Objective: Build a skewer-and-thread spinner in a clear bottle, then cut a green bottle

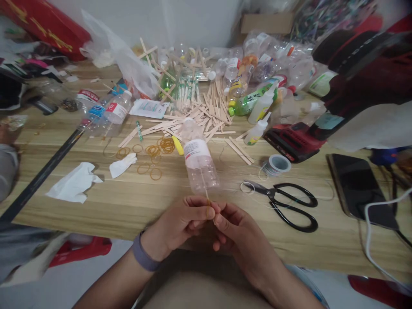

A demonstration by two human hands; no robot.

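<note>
In front of me at the table's edge, my left hand (pixel 183 219) and my right hand (pixel 240 234) meet, thumbs and fingers pinched on a thin wooden stick (pixel 206 189). A yellowish band, apparently a rubber band (pixel 209 203), is on the stick at my left fingertips. Just beyond my hands a clear plastic bottle (pixel 202 174) with a white label lies with its base toward me. The stick's far end overlaps the bottle; I cannot tell whether it goes inside. Several loose rubber bands (pixel 153 150) lie left of the bottle, beside a yellow object (pixel 177 145).
Scissors (pixel 272 193) and a spool (pixel 276 165) with loose line lie right, near a phone (pixel 360 184) and a cordless power tool (pixel 305 137). Flat wooden sticks (pixel 193 122) and bottles (pixel 244 81) crowd the back. Tissue (pixel 75 182) lies left. Another person's sleeve (pixel 7 167) shows.
</note>
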